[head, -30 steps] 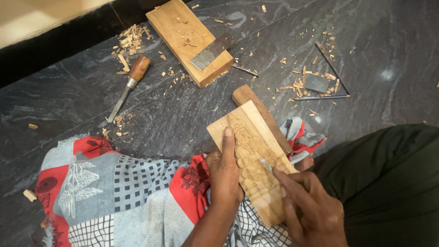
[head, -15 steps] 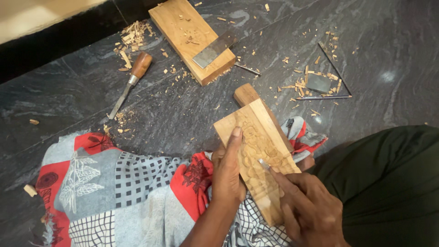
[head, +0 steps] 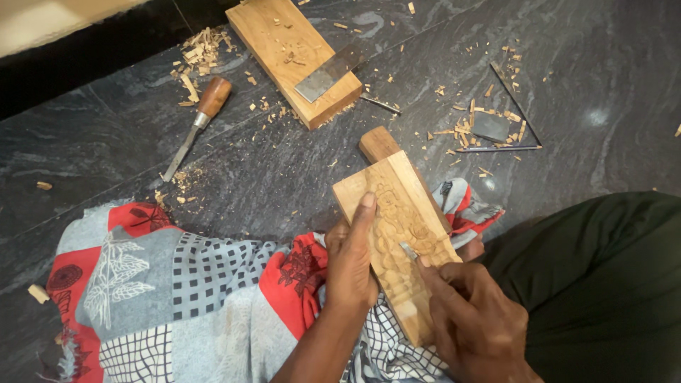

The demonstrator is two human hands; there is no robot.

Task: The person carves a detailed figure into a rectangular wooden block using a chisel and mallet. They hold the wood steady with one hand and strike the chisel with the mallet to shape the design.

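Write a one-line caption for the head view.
Left hand steadies a carved wooden block while the right hand presses a small carving tool into it.

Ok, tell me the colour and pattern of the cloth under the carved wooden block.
In the head view, the cloth is patchwork: red, grey and white patches with leaf prints and check grids.

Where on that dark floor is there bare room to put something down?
Bare stone lies right of the thin rods, and between the chisel and patterned cloth. It is crowded with chips around the block and near the carved plank both hands steady.
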